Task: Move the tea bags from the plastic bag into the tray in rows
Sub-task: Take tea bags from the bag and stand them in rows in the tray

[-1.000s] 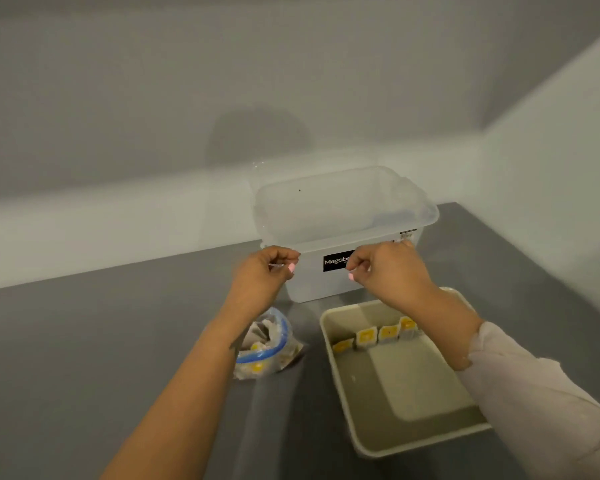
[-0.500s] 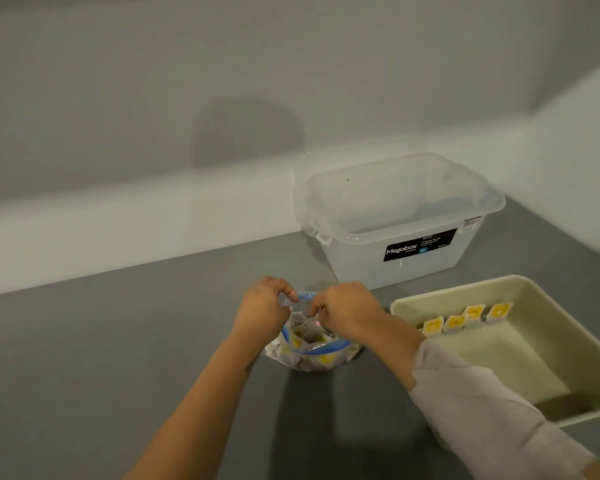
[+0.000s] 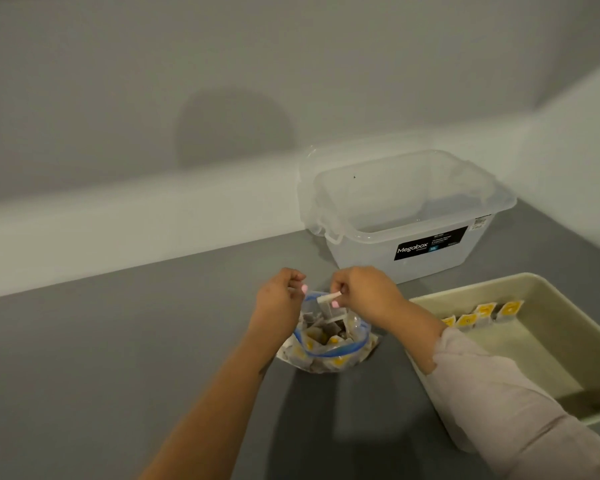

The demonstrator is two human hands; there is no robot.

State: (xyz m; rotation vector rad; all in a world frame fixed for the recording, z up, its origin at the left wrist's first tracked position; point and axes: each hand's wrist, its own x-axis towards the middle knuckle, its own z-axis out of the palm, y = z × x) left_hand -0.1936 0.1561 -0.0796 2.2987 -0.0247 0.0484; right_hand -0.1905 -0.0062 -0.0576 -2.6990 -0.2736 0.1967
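A single head-worn view looks forward and down, close over the grey table (image 3: 125, 358).

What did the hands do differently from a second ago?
Both hands came down from in front of the clear plastic box to the clear plastic bag with the blue rim. The left hand now holds the bag's edge; the right hand pinches a white tea bag above it. Four yellow-labelled tea bags stayed in the beige tray.
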